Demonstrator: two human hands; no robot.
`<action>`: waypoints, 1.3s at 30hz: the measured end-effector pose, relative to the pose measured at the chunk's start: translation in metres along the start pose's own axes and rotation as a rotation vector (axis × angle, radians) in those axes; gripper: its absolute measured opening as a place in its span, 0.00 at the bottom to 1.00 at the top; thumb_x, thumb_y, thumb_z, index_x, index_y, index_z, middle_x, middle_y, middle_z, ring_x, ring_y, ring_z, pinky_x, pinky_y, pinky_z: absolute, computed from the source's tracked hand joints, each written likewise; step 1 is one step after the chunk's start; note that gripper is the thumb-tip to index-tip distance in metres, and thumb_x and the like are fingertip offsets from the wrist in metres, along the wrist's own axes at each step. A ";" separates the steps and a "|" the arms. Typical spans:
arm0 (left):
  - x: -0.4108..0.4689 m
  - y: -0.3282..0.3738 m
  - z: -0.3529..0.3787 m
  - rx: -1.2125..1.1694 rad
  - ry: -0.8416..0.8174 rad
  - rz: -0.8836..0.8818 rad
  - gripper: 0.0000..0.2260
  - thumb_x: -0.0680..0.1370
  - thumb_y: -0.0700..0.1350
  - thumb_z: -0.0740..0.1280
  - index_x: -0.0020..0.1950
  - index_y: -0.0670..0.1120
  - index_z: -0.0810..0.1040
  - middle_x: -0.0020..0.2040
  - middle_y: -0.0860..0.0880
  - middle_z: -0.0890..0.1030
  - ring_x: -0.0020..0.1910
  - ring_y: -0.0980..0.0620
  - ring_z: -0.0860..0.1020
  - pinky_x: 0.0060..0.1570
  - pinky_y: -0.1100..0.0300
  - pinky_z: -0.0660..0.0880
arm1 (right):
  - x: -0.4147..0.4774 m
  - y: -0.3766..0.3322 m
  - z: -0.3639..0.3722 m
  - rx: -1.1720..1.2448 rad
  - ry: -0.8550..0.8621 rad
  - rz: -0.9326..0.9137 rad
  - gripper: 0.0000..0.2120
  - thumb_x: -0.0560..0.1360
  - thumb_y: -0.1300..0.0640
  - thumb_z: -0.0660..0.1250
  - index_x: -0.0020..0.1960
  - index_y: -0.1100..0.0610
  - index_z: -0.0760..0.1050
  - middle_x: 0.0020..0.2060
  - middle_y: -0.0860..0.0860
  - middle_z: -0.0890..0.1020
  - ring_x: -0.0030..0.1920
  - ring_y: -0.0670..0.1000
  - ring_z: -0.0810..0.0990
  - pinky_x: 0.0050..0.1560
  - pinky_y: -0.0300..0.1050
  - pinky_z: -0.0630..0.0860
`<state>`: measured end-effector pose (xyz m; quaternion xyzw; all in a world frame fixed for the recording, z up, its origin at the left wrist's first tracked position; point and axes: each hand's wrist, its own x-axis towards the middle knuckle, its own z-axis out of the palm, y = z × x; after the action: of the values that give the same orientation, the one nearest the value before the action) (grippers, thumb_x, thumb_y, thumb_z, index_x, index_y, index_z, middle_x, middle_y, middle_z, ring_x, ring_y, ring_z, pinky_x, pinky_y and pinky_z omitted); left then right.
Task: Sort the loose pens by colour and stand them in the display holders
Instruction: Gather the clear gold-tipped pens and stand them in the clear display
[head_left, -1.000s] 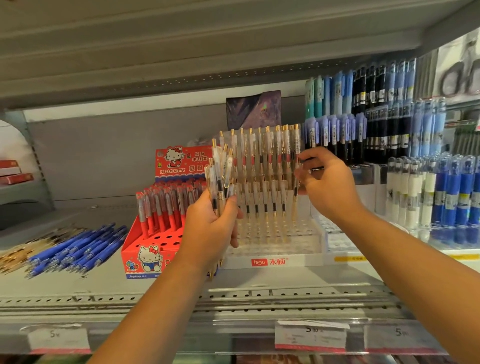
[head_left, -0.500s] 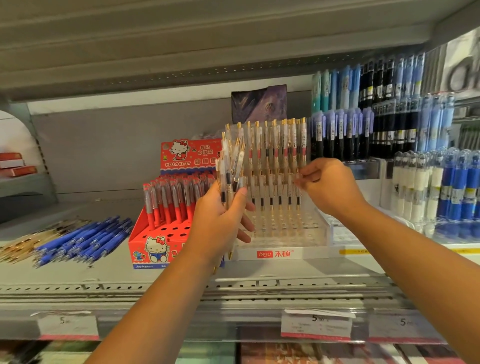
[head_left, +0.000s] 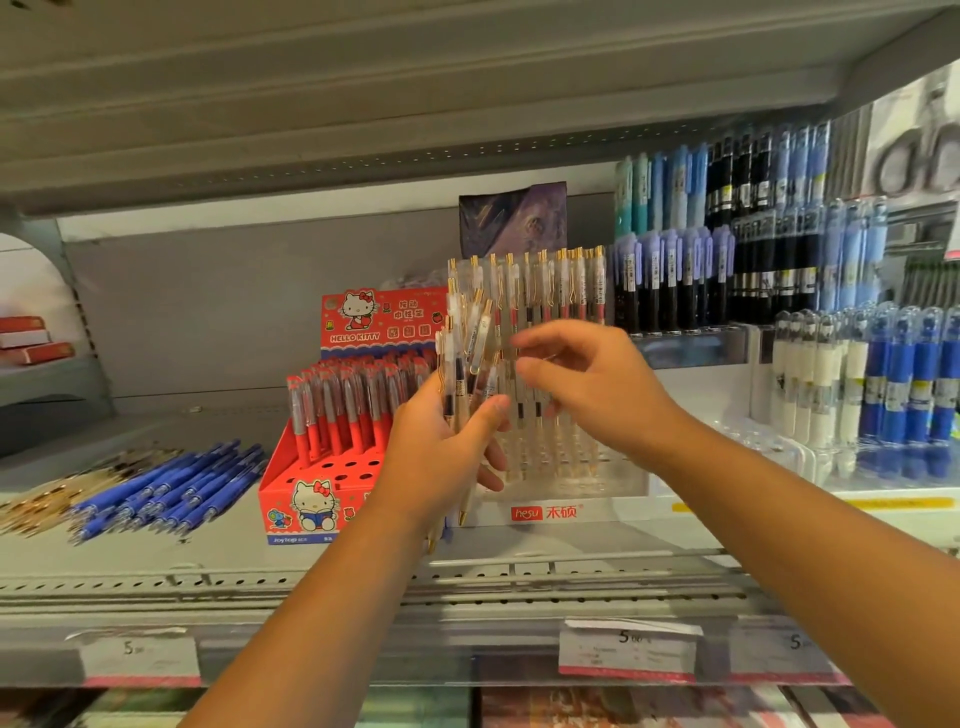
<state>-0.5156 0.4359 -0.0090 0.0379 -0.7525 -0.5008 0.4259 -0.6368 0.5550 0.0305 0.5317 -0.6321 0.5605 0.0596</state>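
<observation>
**A:** What sort of place is this?

**B:** A shop. The shelf (head_left: 363, 569) is grey metal with a perforated front edge, and price tags (head_left: 628, 649) are clipped along its lip. An upper shelf (head_left: 415, 78) roofs it, with a plain grey back panel (head_left: 208, 312) behind.

**A:** And the pens?

**B:** The left hand (head_left: 441, 457) has its fingers (head_left: 491, 415) curled round a bundle (head_left: 470, 353) of clear, gold-tipped pens. They are upright and fanned, just in front of the clear holder (head_left: 566, 483). More pens of that kind stand in rows in the holder.

**A:** The right hand?

**B:** The right hand (head_left: 597, 389) is beside the bundle, thumb and forefinger apart and relaxed. It's blurred, but nothing is pinched.

**A:** What else is on the shelf?

**B:** A red holder (head_left: 311, 499) stands left of the clear one, and red pens (head_left: 353, 405) fill its back rows. Further left, blue pens (head_left: 171, 488) lie loose in a heap, and beyond them is a gold heap (head_left: 52, 493). On the right, tiered racks (head_left: 727, 260) hold dark, lilac and blue pens.
</observation>
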 end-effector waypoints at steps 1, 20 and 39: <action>0.000 0.000 0.000 -0.005 -0.003 0.002 0.08 0.79 0.41 0.69 0.57 0.50 0.76 0.41 0.41 0.82 0.30 0.43 0.81 0.26 0.51 0.80 | -0.001 -0.003 0.004 0.069 -0.045 0.026 0.10 0.76 0.58 0.69 0.57 0.49 0.80 0.46 0.43 0.82 0.46 0.42 0.81 0.41 0.39 0.81; 0.001 -0.002 -0.002 -0.076 0.023 -0.005 0.02 0.82 0.44 0.63 0.54 0.48 0.75 0.38 0.44 0.81 0.29 0.44 0.80 0.25 0.53 0.78 | 0.007 0.000 -0.011 0.489 0.112 0.202 0.05 0.78 0.63 0.66 0.54 0.61 0.75 0.44 0.56 0.84 0.42 0.54 0.86 0.38 0.43 0.83; 0.001 0.000 -0.005 -0.153 0.028 0.002 0.15 0.74 0.60 0.64 0.57 0.55 0.74 0.36 0.51 0.77 0.27 0.60 0.71 0.23 0.64 0.66 | 0.024 0.046 -0.055 -0.071 0.347 0.144 0.08 0.80 0.61 0.65 0.58 0.55 0.77 0.43 0.51 0.79 0.47 0.54 0.81 0.44 0.53 0.83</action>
<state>-0.5130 0.4321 -0.0074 0.0117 -0.7061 -0.5558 0.4387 -0.7100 0.5740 0.0368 0.3783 -0.6681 0.6238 0.1463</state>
